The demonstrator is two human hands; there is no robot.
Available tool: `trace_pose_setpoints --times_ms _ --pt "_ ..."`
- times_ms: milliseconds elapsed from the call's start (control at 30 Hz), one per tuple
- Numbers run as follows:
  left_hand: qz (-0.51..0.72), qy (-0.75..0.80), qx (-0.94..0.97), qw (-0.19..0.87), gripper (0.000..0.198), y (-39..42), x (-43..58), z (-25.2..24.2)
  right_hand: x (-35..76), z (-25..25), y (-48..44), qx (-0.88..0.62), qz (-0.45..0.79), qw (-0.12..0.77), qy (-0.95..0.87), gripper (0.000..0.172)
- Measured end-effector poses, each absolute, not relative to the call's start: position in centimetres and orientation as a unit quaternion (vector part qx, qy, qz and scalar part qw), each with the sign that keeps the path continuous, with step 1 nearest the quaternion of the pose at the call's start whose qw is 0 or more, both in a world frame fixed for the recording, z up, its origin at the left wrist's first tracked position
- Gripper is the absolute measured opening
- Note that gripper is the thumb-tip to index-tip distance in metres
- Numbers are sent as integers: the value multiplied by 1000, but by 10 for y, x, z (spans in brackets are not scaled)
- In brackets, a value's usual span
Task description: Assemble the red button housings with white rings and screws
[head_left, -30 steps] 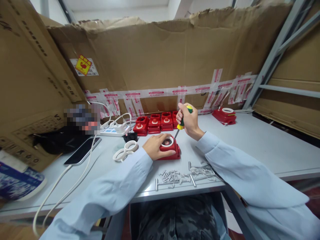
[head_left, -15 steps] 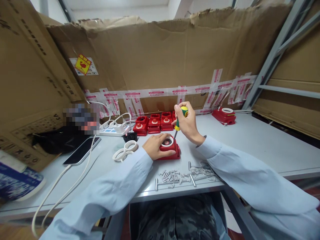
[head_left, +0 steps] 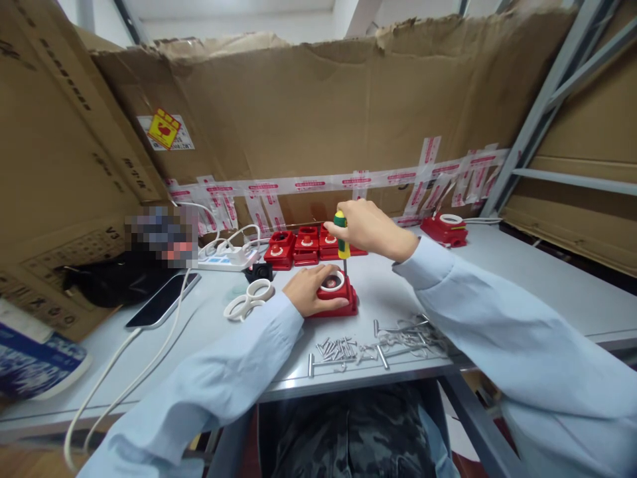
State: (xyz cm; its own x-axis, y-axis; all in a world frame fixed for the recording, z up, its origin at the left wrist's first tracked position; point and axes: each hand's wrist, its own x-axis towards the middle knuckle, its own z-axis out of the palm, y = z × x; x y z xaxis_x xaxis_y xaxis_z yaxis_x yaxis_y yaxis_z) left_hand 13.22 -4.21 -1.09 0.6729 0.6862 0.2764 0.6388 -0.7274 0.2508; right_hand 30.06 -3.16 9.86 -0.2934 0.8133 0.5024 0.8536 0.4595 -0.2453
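My left hand [head_left: 311, 292] grips a red housing with a white ring [head_left: 351, 300] and presses it to the table, fingers over its top and thumb along the front. In my right hand [head_left: 371, 229] is a green and yellow screwdriver [head_left: 342, 242], held nearly upright. Its shaft comes down at the back right of the white ring; the tip's exact contact is hard to make out. Close to the front edge lie a pile of screws [head_left: 337, 348] and several metal T-shaped bars with thin cords [head_left: 383, 357].
Several red housings [head_left: 279, 252] stand in a row behind my hands, beside a power strip [head_left: 221, 260]. White rings [head_left: 249, 302] and a black part [head_left: 259, 272] lie left. A phone [head_left: 164, 302] with a cable is further left. Another red housing [head_left: 444, 231] sits at the back right. Cardboard [head_left: 318, 119] walls the back.
My right hand has turned over the screwdriver and shifted slightly left, and the tool has gone from slanted to nearly upright. My left hand still holds the red housing in place.
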Motion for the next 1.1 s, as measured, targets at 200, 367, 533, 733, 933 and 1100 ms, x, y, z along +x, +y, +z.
trace_pose_setpoints --times_ms 200,367,533,733,933,1100 --pt "174 357 916 63 57 -41 131 -11 322 129 -39 -460 36 95 -882 16" --pt "174 363 913 65 56 -42 132 -10 315 128 -43 -516 -84 87 -848 29" --pt "167 363 914 71 57 -42 131 -10 308 136 -46 -454 -34 -2 -891 24" --pt "169 388 904 62 54 -45 136 0 304 128 -49 -442 -37 59 -894 18" --pt "436 323 808 231 45 -29 170 3 306 119 -42 -415 21 121 -902 13" --pt "496 287 730 372 45 -14 177 -6 309 109 -34 -435 -39 183 -881 27"
